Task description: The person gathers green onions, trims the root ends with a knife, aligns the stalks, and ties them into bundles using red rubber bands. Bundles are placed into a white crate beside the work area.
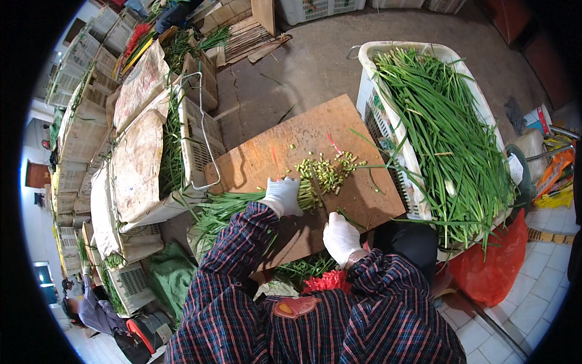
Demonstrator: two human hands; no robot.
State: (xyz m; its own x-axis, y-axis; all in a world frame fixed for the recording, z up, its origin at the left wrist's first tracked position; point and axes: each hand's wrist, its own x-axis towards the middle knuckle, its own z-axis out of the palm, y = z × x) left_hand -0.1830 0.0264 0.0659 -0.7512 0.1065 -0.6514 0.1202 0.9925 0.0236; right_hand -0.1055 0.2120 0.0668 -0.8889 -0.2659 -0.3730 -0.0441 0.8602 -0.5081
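My gloved left hand [283, 196] presses on a bundle of long green stalks [234, 205] lying on a wooden board [254, 159]. In my gloved right hand [342, 239] is the handle end of a knife [320, 193], its blade upright across the cut end of the bundle. Short chopped stalk ends [328, 173] lie scattered beyond and beside the blade. A red tie [334, 144] lies on the board near the pieces, and another thin red strip [274, 157] is just beyond my left hand. The knife's handle is mostly hidden by my fingers.
A white plastic crate [409, 175] heaped with loose green stalks [445, 136] stands right of the board. Crates covered with stained sacking [138, 159] stand left, one with a metal handle [202, 123]. Red ties [326, 282] lie near my lap. Another person [97, 309] is at far left.
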